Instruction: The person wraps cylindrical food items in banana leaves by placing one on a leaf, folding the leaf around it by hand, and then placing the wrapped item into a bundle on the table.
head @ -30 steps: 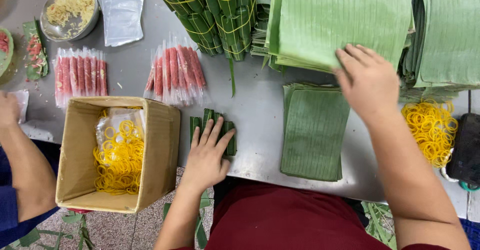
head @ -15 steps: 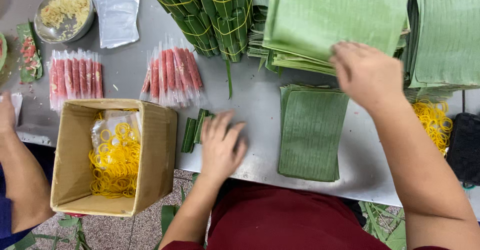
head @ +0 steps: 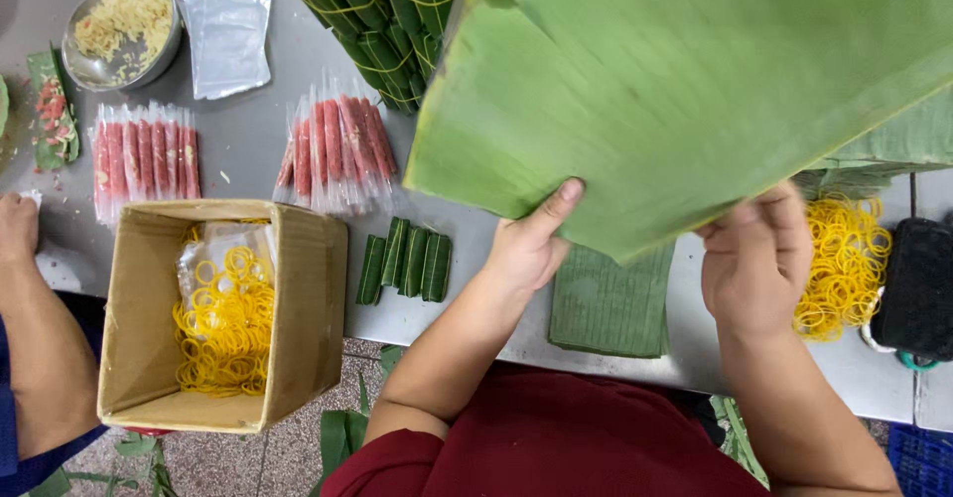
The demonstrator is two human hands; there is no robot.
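A large green banana leaf sheet (head: 685, 90) is lifted close to the camera and fills the upper right of the view. My left hand (head: 531, 244) grips its lower edge, thumb pressed on the front. At the leaf's lower right edge, my right hand (head: 759, 259) holds it, slightly blurred. Under the hands a stack of cut green leaf pieces (head: 608, 308) lies on the grey metal table (head: 248, 149). Several narrow folded leaf strips (head: 405, 260) lie on the table left of my left hand.
An open cardboard box (head: 308, 308) of yellow rubber bands sits at the front left. Packs of red sausages (head: 338, 154), tied leaf bundles (head: 382, 10), a bowl of shredded food (head: 119, 25), loose yellow bands (head: 844, 264) and another person's arm (head: 35, 338) are around.
My left hand left the folded strips and rose to the big leaf. Both hands lifted that leaf off the back pile toward the camera.
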